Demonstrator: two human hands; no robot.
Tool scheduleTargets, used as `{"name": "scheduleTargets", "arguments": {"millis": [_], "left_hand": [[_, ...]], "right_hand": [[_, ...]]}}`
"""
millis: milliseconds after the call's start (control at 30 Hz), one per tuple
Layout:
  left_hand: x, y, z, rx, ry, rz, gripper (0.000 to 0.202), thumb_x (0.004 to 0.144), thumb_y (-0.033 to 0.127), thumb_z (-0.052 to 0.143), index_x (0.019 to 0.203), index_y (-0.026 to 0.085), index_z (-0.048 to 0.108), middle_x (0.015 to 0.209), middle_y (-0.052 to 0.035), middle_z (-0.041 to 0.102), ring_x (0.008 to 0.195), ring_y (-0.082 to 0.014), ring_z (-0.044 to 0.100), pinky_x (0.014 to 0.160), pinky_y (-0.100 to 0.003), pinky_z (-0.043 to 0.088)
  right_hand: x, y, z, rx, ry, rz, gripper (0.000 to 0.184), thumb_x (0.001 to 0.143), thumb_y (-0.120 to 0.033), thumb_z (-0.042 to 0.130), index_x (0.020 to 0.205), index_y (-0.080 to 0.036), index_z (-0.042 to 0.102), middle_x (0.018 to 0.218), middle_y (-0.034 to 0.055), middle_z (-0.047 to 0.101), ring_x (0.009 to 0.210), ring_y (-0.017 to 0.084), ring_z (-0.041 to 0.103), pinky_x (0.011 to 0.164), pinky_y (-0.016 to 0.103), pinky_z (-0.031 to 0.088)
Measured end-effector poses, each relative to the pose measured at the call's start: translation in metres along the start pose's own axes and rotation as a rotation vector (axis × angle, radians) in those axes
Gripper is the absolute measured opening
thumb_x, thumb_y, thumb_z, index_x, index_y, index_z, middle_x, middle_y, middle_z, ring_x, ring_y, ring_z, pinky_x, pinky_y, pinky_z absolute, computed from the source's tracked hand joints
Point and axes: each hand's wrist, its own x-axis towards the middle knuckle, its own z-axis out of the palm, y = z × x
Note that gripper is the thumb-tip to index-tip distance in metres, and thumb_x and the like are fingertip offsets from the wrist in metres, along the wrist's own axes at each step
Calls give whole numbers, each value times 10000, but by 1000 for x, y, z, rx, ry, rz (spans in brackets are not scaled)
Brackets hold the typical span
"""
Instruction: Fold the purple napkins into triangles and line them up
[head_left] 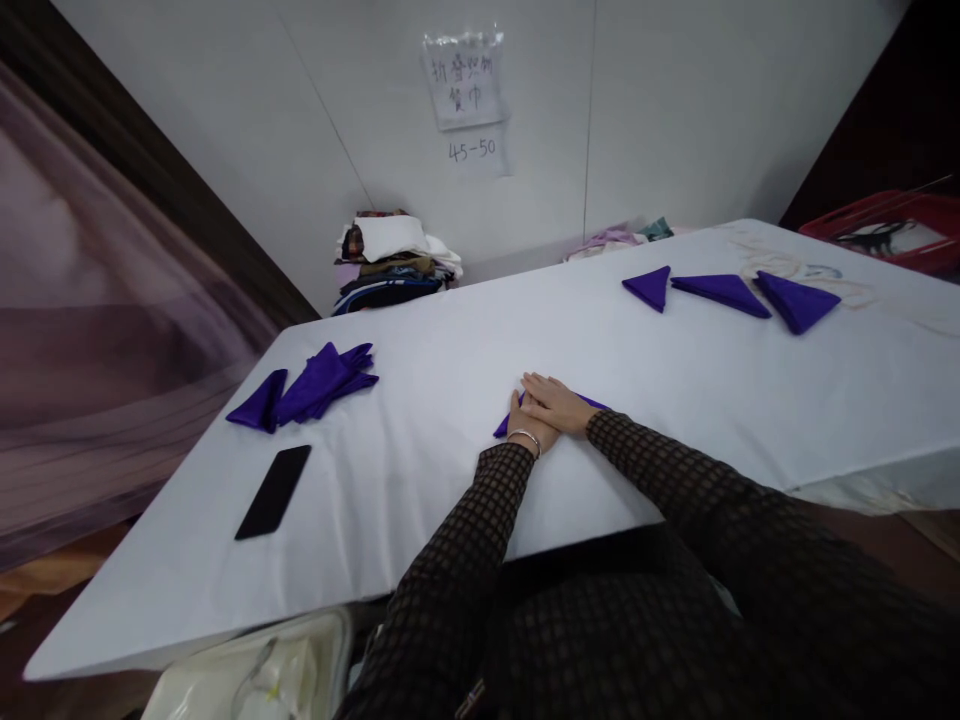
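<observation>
1. Fingers of the right hand (559,404): stretched out flat and close together, pressing rather than gripping, laid across the left hand (531,421) near the centre of the frame. The left fingers are mostly covered, so I cannot tell whether they hold anything.
2. Under the hands: 1 purple cloth (591,401), low and flat on the white worktop (427,400). Only its edges peep out on 2 sides; its full shape is hidden. It seems to be mid-fold, so I judge this piece unfinished.
3. Left of the frame: a loose heap of purple cloths (319,388), layered with uneven points, its count unclear. Touching it or just beside it is 1 purple triangle (260,402). The heap looks less neat; whether it is finished or waiting, I cannot tell.
4. Upper right: 3 folded purple pieces (801,302) in a row, roughly triangular and flat. These look done.
5. Farther out: a black flat slab (274,492) at lower left, stacked fabrics (397,262) behind the worktop, and handwritten sheets (466,88) on the wall at top centre.
</observation>
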Motion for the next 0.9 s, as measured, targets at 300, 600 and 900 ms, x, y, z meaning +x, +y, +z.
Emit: {"name": "scheduleTargets", "arguments": {"millis": [300,600,900], "left_hand": [[-9,-16,-2,-74,-24,10,791,880,511,400,1539,225,70,1608,-56,142,1475,-299,43,1175,-539,95],[-44,-48,3,-70,-54,-114,822,894,641,310,1525,140,147,1597,-111,157,1471,-291,109,1170,-546,100],[-78,-65,4,-59,-37,-248,718,924,609,314,1500,185,255,1578,-92,234,1460,-273,176,1167,-543,127]], "right_hand": [[-4,10,7,58,67,13,836,911,-696,186,1522,-127,227,1571,150,226,1452,250,164,1159,440,150],[-5,8,16,-172,60,-29,852,898,-702,208,1459,-80,361,1544,188,284,1442,302,182,1146,472,154],[-5,10,20,-201,84,-31,859,889,-711,188,1470,-97,338,1545,180,287,1438,307,193,1141,483,152]]}}
